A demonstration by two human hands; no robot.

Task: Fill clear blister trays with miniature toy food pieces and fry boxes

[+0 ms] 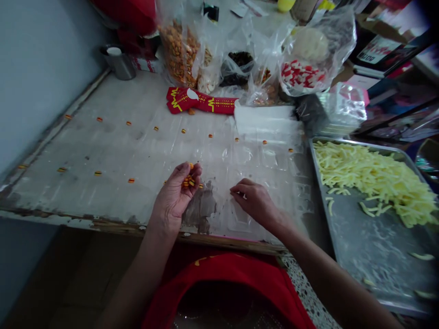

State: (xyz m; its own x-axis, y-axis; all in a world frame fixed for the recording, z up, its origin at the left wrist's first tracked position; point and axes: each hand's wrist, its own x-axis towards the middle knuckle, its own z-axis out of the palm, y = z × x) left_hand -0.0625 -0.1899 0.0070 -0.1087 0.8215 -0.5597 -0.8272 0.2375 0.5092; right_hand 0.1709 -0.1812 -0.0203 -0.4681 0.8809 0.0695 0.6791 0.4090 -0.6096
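Observation:
My left hand (178, 189) is cupped, palm up, around a small pile of orange, yellow and dark pieces shaped like tiny burgers (188, 182). To its right, my right hand (252, 198) is pinched just above the table; anything between its fingertips is too small to make out. Clear plastic pieces, apparently bags or wrappers (236, 214), lie flat beneath the hands. Single burger-shaped pieces, such as one near the left (98, 173) and one farther back (183, 131), are spaced in two rows across the plastic.
A metal tray (346, 237) of pale yellow sticks (373, 178) stands at right. Bags of nuts (180, 50) and red-and-white pieces (303, 74) line the back, near a metal cup (121, 66) and a red patterned cloth strip (206, 101). The table's worn edge (120, 227) runs in front.

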